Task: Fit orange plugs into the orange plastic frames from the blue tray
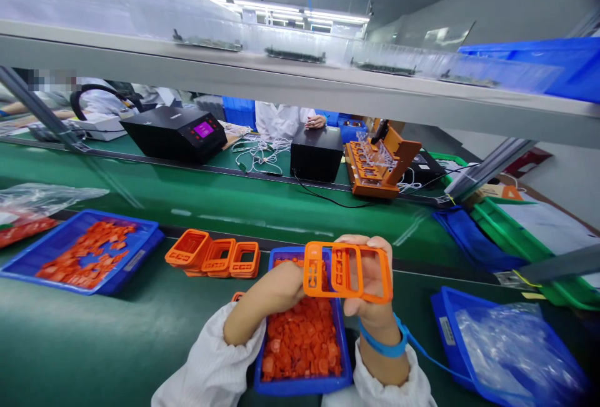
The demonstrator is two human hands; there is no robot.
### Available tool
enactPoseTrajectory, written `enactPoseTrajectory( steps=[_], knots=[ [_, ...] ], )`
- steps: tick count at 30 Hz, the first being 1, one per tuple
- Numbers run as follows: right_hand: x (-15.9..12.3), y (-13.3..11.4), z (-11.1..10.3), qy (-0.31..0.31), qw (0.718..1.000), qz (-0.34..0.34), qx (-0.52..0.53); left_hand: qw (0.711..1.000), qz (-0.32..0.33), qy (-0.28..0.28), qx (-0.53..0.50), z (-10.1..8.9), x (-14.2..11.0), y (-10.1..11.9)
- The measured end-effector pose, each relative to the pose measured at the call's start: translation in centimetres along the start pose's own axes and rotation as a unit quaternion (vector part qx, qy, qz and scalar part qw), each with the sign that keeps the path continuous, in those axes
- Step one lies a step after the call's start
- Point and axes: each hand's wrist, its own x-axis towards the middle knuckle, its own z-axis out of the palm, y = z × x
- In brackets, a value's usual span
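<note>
Several orange plastic frames (347, 295), rounded and fanned so they overlap, are held up above a blue bin. My right hand (375, 310) is closed around their right end, thumb below and fingers behind. My left hand (280, 287) is bent at the left end of the frames, its fingers hidden behind them, so its grip does not show. Below both hands, the blue bin (304, 387) is filled with small orange plastic pieces (302, 341). A blue wrist strap (385, 347) with a cord circles my right wrist.
Stacked orange frames (218, 255) stand left of the bin. Further left is a blue tray (140, 257) of orange pieces; at right, a blue bin (450, 338) holds clear plastic bags. A shelf (281, 75) crosses overhead. Beyond are black devices (173, 134), an orange fixture (382, 163) and a co-worker (281, 119).
</note>
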Motion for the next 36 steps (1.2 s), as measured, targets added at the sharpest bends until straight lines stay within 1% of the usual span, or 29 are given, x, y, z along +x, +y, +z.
enactPoseTrajectory(
  steps=[2, 3, 4, 5, 7, 9, 11, 13, 14, 16, 17, 19, 22, 25, 30, 33, 36],
  knots=[
    [0.0, 0.0, 0.0, -0.011, 1.0, 0.005, 0.014, 0.996, 0.039, -0.04, 0.067, -0.3, -0.1, 0.1],
    [0.0, 0.0, 0.0, -0.019, 0.999, 0.009, 0.027, 0.994, 0.057, -0.038, 0.081, -0.3, -0.1, 0.3],
    [-0.1, 0.0, 0.1, -0.028, 0.999, 0.013, 0.04, 0.995, 0.067, -0.017, 0.079, -0.3, -0.2, 0.6],
    [-0.1, 0.1, 0.2, -0.039, 0.998, 0.019, 0.049, 0.996, 0.069, 0.017, 0.062, -0.3, -0.4, 1.0],
    [-0.2, 0.1, 0.4, -0.06, 0.996, 0.03, 0.051, 0.994, 0.045, 0.104, -0.006, 0.0, -0.7, 1.7],
    [-0.3, 0.2, 0.5, -0.072, 0.996, 0.037, 0.039, 0.979, -0.001, 0.172, -0.107, 0.5, -1.1, 2.4],
    [-0.3, 0.4, 0.6, -0.074, 0.996, 0.038, 0.032, 0.959, -0.046, 0.201, -0.197, 1.0, -1.3, 2.9],
    [-0.4, 0.7, 0.7, -0.077, 0.996, 0.035, 0.03, 0.939, -0.079, 0.209, -0.261, 1.4, -1.4, 3.1],
    [-0.5, 0.8, 0.8, -0.081, 0.996, 0.035, 0.028, 0.928, -0.084, 0.217, -0.291, 1.5, -1.4, 3.1],
    [-0.7, 1.2, 0.8, -0.085, 0.995, 0.041, 0.023, 0.905, -0.073, 0.239, -0.344, 1.8, -1.3, 3.0],
    [-0.8, 1.3, 0.9, -0.087, 0.995, 0.044, 0.019, 0.897, -0.064, 0.241, -0.365, 2.0, -1.3, 2.9],
    [-0.9, 1.6, 1.1, -0.096, 0.994, 0.043, 0.015, 0.889, -0.057, 0.222, -0.396, 2.5, -1.3, 2.7],
    [-1.0, 1.7, 1.5, -0.115, 0.993, 0.029, 0.026, 0.878, -0.068, 0.187, -0.436, 3.4, -1.6, 2.4],
    [-0.7, 1.5, 1.9, -0.13, 0.99, 0.031, 0.038, 0.872, -0.071, 0.18, -0.449, 3.8, -1.7, 2.3],
    [-0.3, 1.4, 2.2, -0.146, 0.989, 0.03, 0.018, 0.895, -0.06, 0.154, -0.414, 3.2, -1.4, 1.6],
    [-0.5, 1.8, 2.0, -0.146, 0.989, 0.036, 0.018, 0.914, -0.047, 0.152, -0.374, 2.8, -1.2, 1.0],
    [-0.8, 2.3, 1.7, -0.144, 0.989, 0.029, 0.005, 0.934, -0.02, 0.156, -0.321, 2.6, -1.2, 0.6]
  ],
)
